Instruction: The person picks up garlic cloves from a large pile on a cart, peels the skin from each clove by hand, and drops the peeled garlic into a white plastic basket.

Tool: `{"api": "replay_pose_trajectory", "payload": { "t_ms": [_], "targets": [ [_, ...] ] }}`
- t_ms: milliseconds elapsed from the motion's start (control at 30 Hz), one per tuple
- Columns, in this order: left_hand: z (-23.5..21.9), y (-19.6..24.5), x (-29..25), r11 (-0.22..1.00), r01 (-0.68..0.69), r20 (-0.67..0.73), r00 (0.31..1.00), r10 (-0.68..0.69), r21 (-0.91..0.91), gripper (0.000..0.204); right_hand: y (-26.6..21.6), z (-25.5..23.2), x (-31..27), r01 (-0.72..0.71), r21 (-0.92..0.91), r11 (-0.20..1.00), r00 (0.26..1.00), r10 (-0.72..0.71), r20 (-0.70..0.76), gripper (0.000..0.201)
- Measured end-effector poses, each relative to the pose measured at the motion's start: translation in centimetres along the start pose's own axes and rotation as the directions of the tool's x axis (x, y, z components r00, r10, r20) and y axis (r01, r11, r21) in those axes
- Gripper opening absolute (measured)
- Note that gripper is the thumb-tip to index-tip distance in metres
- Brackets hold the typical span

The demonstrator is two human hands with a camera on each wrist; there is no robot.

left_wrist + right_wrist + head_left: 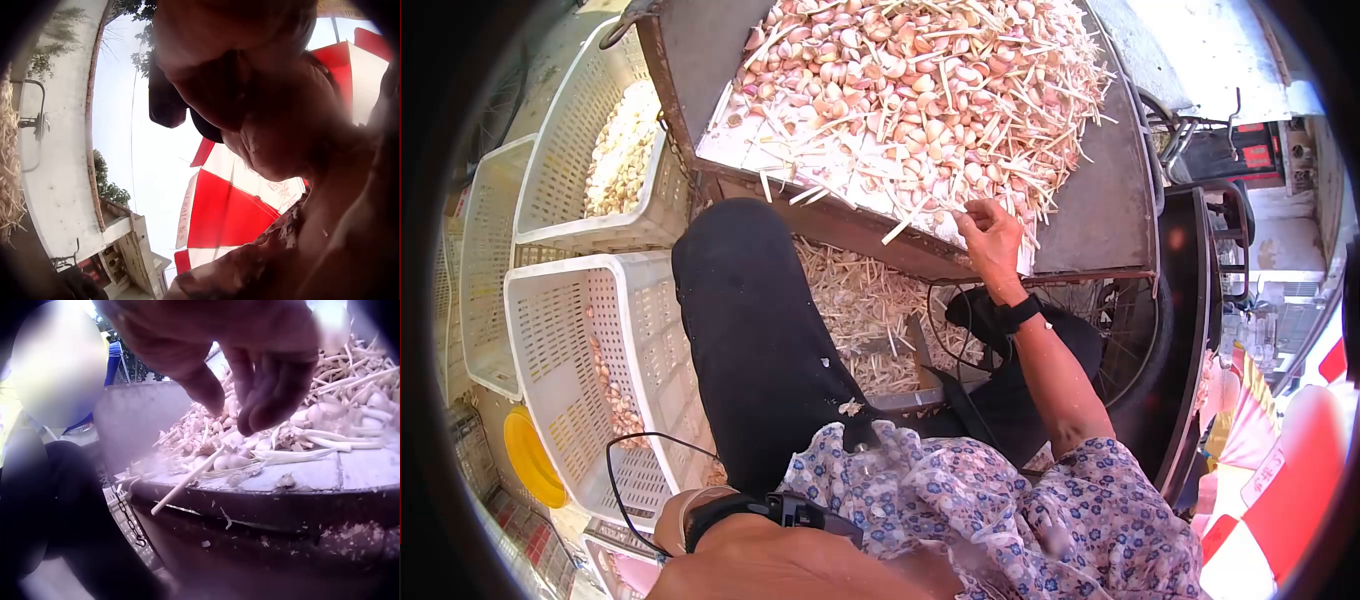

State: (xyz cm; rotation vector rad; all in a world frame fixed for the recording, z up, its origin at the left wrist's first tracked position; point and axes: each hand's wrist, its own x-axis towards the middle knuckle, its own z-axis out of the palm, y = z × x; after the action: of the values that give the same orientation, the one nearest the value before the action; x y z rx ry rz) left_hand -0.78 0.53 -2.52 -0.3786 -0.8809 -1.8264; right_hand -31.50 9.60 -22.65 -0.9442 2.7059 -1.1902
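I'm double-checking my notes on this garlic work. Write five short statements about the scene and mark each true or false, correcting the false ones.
1. The right hand is at the near edge of the garlic heap. True.
2. The yellow basin stands on top of the heap. False: the basin is off to the left, beside a white crate.
3. A black band is worn on the right wrist. True.
4. The shirt is plain black. False: the shirt is pale with a blue flower pattern.
5. The left wrist view shows a red and white umbrella. True.
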Motion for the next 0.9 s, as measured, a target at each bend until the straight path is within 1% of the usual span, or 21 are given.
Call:
{"api": "replay_pose_trajectory", "payload": {
  "t_ms": [33, 100, 133, 167, 200, 233, 267, 300, 367, 433, 500, 567, 633, 667, 700, 733, 767, 800, 833, 867, 900],
  "targets": [
    [-0.1, -0.4, 0.4, 0.997, -0.044, 0.003, 0.999, 0.044, 0.063, 0.011, -0.6, 0.6, 0.2, 0.021, -0.044, 0.999, 1.000, -0.021, 0.013, 0.022],
    [-3.2, 0.5, 2.4, 0.972, 0.007, 0.274, 0.959, -0.073, 0.235, 0.013, -1.3, 1.5, 0.4, 0.034, -0.127, 0.991, 0.999, -0.032, 0.018, 0.029],
    [-4.0, 0.9, 1.2, 0.874, -0.039, 0.159, 0.986, -0.044, 0.485, 0.019, -1.6, 2.0, 0.5, 0.040, -0.185, 0.982, 0.999, -0.033, 0.039, 0.034],
    [-4.9, 1.4, 0.0, 0.705, -0.046, 0.053, 0.999, 0.012, 0.708, 0.026, -1.7, 2.5, 0.5, 0.044, -0.236, 0.971, 0.997, -0.029, 0.065, 0.038],
    [-6.5, 3.3, 0.7, 0.524, 0.066, -0.038, 0.997, -0.064, 0.849, 0.022, -1.6, 2.9, 0.6, 0.058, -0.240, 0.969, 0.995, -0.038, 0.088, 0.038],
    [-10.9, 4.6, -0.1, 0.393, -0.007, -0.026, 0.997, 0.077, 0.919, 0.032, -1.6, 3.3, 0.8, 0.072, -0.240, 0.968, 0.993, -0.047, 0.107, 0.039],
    [-14.1, 5.2, -0.8, 0.214, 0.221, -0.261, 0.948, 0.181, 0.951, 0.035, -1.4, 3.6, 1.0, 0.083, -0.239, 0.967, 0.991, -0.054, 0.125, 0.040],
    [-17.2, 5.7, -1.6, 0.058, 0.455, -0.448, 0.832, 0.326, 0.888, 0.038, -1.0, 3.8, 1.3, 0.101, -0.220, 0.970, 0.990, -0.078, 0.114, 0.038],
    [-25.2, 8.2, -4.2, 0.046, 0.634, -0.635, 0.764, 0.119, 0.772, 0.041, 0.0, 3.9, 1.6, 0.136, -0.183, 0.974, 0.988, -0.121, 0.092, 0.036],
    [-29.0, 9.0, -7.3, -0.401, 0.617, -0.632, 0.767, 0.111, 0.678, 0.041, 0.2, 3.5, 1.6, 0.084, -0.169, 0.982, 0.994, -0.071, 0.079, 0.035],
    [-28.2, 8.3, -6.8, -0.231, 0.623, -0.630, 0.775, 0.052, 0.748, 0.041, 1.1, 2.8, 1.4, 0.064, -0.208, 0.976, 0.997, -0.051, 0.064, 0.035],
    [-22.8, 5.3, -3.7, -0.029, 0.618, -0.619, 0.784, -0.044, 0.785, 0.039, 1.9, 1.9, 1.1, 0.032, -0.222, 0.975, 0.998, -0.020, 0.057, 0.035],
    [-16.7, 0.9, -0.4, -0.029, 0.495, -0.494, 0.861, -0.121, 0.869, 0.030, 2.9, 0.9, 0.7, -0.010, -0.250, 0.968, 0.999, 0.020, 0.038, 0.036],
    [-13.6, -1.6, 1.0, -0.007, 0.415, -0.405, 0.884, -0.232, 0.910, 0.026, 4.1, 0.7, 0.6, 0.013, -0.317, 0.948, 1.000, -0.011, 0.009, 0.039],
    [-11.0, -4.1, 2.2, 0.025, 0.335, -0.307, 0.889, -0.340, 0.942, 0.022, 4.7, 0.3, 0.4, 0.009, -0.406, 0.914, 1.000, -0.013, -0.006, 0.040],
    [-9.9, -6.7, 2.9, 0.057, 0.312, -0.250, 0.846, -0.470, 0.948, 0.021, 5.1, -0.1, 0.2, 0.019, -0.454, 0.891, 0.997, -0.049, -0.054, 0.039],
    [-9.3, -9.8, 3.2, 0.063, 0.258, -0.188, 0.830, -0.525, 0.964, 0.023, 5.4, -0.3, 0.1, 0.026, -0.500, 0.866, 0.991, -0.087, -0.099, 0.038],
    [-9.8, -13.1, 3.2, 0.095, 0.261, -0.161, 0.800, -0.578, 0.961, 0.026, 5.2, -0.3, 0.0, 0.054, -0.433, 0.900, 0.985, -0.120, -0.127, 0.037],
    [-11.7, -16.9, 2.5, 0.047, 0.136, -0.084, 0.810, -0.580, 0.990, 0.028, 4.7, -0.5, -0.1, 0.081, -0.363, 0.928, 0.977, -0.147, -0.158, 0.036],
    [-13.7, -20.3, 1.4, 0.020, 0.014, -0.002, 0.848, -0.529, 1.000, 0.025, 4.3, -0.6, -0.4, 0.109, -0.291, 0.951, 0.967, -0.169, -0.191, 0.035],
    [-14.9, -22.7, 0.9, -0.026, -0.086, 0.061, 0.861, -0.505, 0.996, 0.024, 3.6, -0.6, -0.7, 0.122, -0.207, 0.971, 0.972, -0.159, -0.173, 0.033]
  ]
}}
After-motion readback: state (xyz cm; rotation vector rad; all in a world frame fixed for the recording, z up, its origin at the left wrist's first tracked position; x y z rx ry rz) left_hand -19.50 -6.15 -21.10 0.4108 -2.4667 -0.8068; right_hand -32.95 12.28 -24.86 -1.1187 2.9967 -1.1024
